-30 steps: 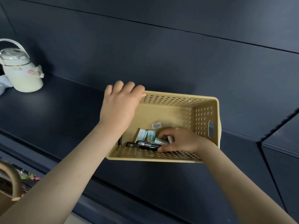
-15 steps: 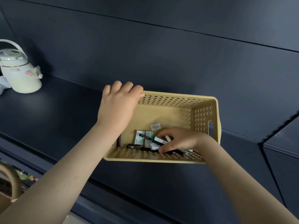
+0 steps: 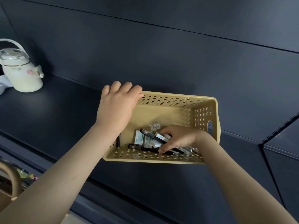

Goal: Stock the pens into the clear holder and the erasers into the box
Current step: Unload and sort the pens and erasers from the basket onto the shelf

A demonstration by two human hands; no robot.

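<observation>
Left hand (image 3: pixel 119 101) curled over perforated plastic basket (image 3: pixel 169 101) rim; right hand (image 3: pixel 179 139) pinching slim black pens (image 3: pixel 148 134).

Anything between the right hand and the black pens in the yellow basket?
Nothing visible. The right hand curls round the black pens inside the yellow perforated plastic basket; white-and-teal boxed erasers lie mixed among them.

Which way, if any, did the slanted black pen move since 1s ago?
Yes: slanted black pen swung its left end toward the beige basket's white price sticker.

Shop, dark display shelf (image 3: pixel 61 113), price sticker (image 3: pixel 155 126)
</observation>
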